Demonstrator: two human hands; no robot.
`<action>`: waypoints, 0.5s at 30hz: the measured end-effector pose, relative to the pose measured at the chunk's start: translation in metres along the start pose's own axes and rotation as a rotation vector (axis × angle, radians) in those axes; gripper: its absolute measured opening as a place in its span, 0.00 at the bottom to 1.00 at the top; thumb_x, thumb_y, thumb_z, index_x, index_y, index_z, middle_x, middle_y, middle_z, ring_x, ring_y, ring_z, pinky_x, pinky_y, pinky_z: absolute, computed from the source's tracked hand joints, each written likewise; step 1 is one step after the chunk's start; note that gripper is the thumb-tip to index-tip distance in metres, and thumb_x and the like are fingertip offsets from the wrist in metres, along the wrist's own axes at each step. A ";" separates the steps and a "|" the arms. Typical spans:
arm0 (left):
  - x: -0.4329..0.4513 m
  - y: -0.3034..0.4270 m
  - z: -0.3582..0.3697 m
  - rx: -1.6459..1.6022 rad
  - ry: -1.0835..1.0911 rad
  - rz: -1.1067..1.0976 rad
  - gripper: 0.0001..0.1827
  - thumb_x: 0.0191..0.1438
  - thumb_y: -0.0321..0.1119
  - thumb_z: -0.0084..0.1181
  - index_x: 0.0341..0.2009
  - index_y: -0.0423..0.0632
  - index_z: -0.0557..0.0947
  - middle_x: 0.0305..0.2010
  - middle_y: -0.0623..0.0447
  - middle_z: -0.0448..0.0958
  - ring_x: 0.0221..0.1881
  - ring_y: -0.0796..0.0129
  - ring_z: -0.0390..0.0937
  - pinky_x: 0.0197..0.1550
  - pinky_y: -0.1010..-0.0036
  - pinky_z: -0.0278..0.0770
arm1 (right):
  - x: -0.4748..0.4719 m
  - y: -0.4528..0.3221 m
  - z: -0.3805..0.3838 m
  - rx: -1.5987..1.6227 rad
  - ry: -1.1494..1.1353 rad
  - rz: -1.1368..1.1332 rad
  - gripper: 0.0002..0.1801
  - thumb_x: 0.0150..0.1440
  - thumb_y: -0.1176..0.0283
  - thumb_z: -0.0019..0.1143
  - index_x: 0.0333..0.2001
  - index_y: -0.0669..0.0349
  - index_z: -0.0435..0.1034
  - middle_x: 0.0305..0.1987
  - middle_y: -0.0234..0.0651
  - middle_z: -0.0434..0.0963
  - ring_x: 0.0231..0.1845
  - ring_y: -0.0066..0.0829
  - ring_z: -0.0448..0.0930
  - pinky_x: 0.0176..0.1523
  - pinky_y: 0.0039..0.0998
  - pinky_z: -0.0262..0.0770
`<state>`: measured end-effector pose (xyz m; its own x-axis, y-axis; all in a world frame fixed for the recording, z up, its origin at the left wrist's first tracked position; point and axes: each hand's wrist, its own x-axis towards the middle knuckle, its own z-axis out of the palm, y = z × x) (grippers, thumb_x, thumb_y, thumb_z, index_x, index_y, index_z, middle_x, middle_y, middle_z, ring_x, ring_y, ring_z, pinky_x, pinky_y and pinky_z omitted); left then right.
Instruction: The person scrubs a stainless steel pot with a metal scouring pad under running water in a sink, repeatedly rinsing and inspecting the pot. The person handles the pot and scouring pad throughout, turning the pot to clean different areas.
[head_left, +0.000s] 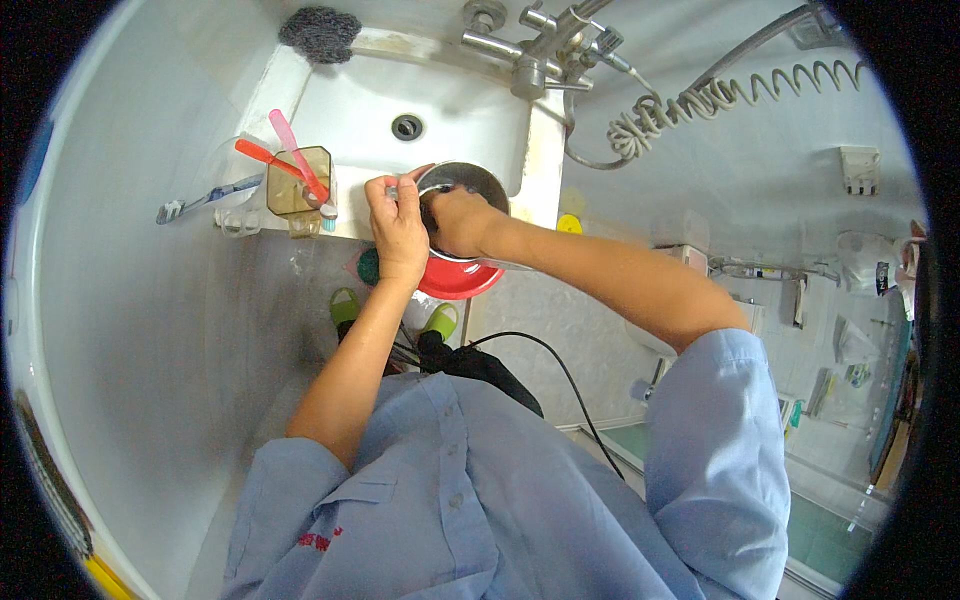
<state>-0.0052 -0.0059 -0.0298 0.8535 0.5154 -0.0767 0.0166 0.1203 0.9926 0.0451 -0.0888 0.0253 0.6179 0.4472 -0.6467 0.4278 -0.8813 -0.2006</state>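
At the front edge of the white sink (345, 142) I see a metal pot (480, 180), tilted so that its dark inside faces me. My left hand (397, 221) grips the pot's left rim, with the thumb on top. My right hand (461, 221) reaches down into the pot. Its fingertips are hidden in there, so I cannot tell whether they hold anything. What looks like the pot's handle (506, 264) sticks out under my right wrist. Below the pot, lower down, shows a red plastic basin (461, 281).
A brown translucent cup (281, 191) with toothbrushes stands on the sink's left front corner. A dark scouring pad (321, 34) lies at the back left corner. Above the sink are a metal tap (529, 75) and a coiled hose (649, 120). A black cable (555, 360) hangs beside me.
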 end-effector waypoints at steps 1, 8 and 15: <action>0.000 0.002 -0.001 0.011 0.003 0.005 0.15 0.58 0.41 0.42 0.37 0.40 0.63 0.30 0.43 0.69 0.32 0.63 0.67 0.38 0.69 0.67 | -0.006 -0.008 -0.001 0.185 0.094 0.152 0.29 0.47 0.66 0.54 0.52 0.66 0.59 0.48 0.57 0.69 0.45 0.50 0.73 0.47 0.38 0.72; 0.002 -0.006 -0.001 -0.118 -0.019 0.027 0.12 0.59 0.38 0.39 0.36 0.41 0.61 0.33 0.44 0.71 0.34 0.65 0.67 0.41 0.70 0.66 | -0.002 -0.012 0.008 1.223 0.162 0.329 0.30 0.45 0.73 0.55 0.52 0.72 0.59 0.47 0.48 0.70 0.45 0.34 0.73 0.48 0.28 0.69; 0.002 -0.004 0.003 -0.197 -0.044 0.040 0.10 0.60 0.37 0.38 0.36 0.43 0.58 0.38 0.42 0.73 0.35 0.66 0.67 0.44 0.71 0.65 | -0.014 0.005 -0.010 0.001 -0.108 -0.278 0.23 0.44 0.73 0.50 0.47 0.45 0.70 0.48 0.47 0.70 0.54 0.45 0.67 0.54 0.40 0.66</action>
<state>-0.0026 -0.0077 -0.0332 0.8734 0.4860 -0.0290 -0.1166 0.2666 0.9567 0.0450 -0.0978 0.0409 0.4035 0.6527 -0.6412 0.5703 -0.7274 -0.3815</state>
